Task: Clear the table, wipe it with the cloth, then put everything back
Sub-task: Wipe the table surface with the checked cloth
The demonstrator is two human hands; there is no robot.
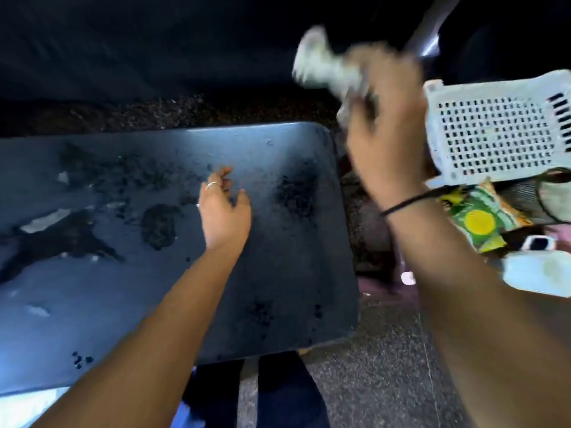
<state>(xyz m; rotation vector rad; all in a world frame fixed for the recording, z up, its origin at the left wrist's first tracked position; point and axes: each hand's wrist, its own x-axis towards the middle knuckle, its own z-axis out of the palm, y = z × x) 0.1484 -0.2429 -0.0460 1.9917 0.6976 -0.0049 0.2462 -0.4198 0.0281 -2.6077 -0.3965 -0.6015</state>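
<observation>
Above the far right corner of the table point(278, 242), a pale crumpled cloth point(324, 69) is held up in the air by the right hand point(386, 140), clear of the surface and just left of a white perforated basket point(494, 131). The cloth is blurred, so its weave cannot be read, but it is judged light, soft and limp, with nothing fragile about it; it can be bunched anywhere, and a wad gathered in the palm would probably give the best pressure for wiping. As it is held, its long axis runs slantwise from the fist up toward the far left, with the free end pointing away from the person. The fingers of the right hand are curled and clamped round the lower end of the cloth, though the exact grip is smeared by motion.

Nearer the middle of the table, the left hand point(224, 208) is seen low over the surface with its fingers relaxed and slightly apart, holding nothing; whether it touches cannot be told. The dark surface is marked with darker blotches, specks and a few pale scraps toward its left edge. Off the right edge, beside the basket, a green and yellow packet point(482, 223) and a white container point(540, 273) are set aside.
</observation>
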